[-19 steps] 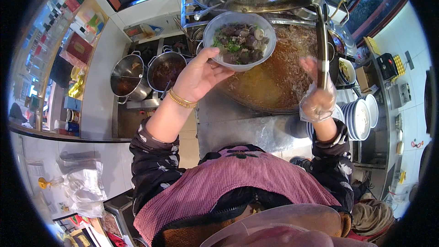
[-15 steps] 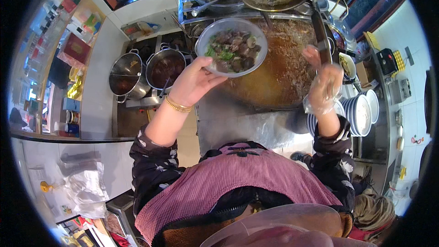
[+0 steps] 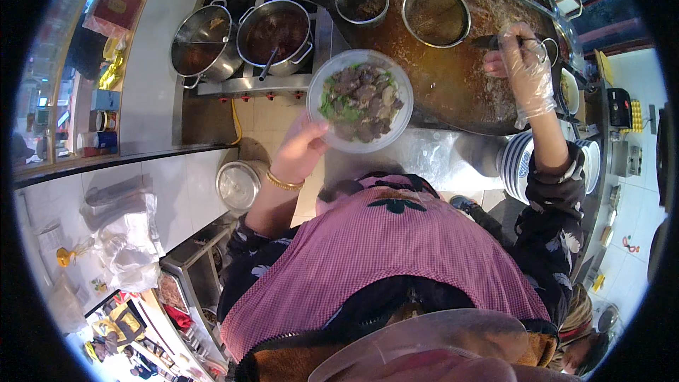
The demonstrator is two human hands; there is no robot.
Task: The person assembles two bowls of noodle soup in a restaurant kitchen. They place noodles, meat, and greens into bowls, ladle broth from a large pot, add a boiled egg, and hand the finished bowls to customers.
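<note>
There's my left hand by the near left edge of the big pan, holding the clear bowl: thumb at the rim, other fingers mostly hidden beneath. Meat and greens are already in, so filling looks well along; it isn't set down yet, and whether more is due I can't tell. Over the pan's far side sits the strainer, my gloved right hand curling its fingers round the dark handle.

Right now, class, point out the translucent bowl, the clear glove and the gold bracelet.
Translucent bowl (image 3: 407, 101): head view, on its right-hand wall, beside the food.
Clear glove (image 3: 530, 79): head view, on the back of the hand.
Gold bracelet (image 3: 284, 183): head view, mid-band.
</note>
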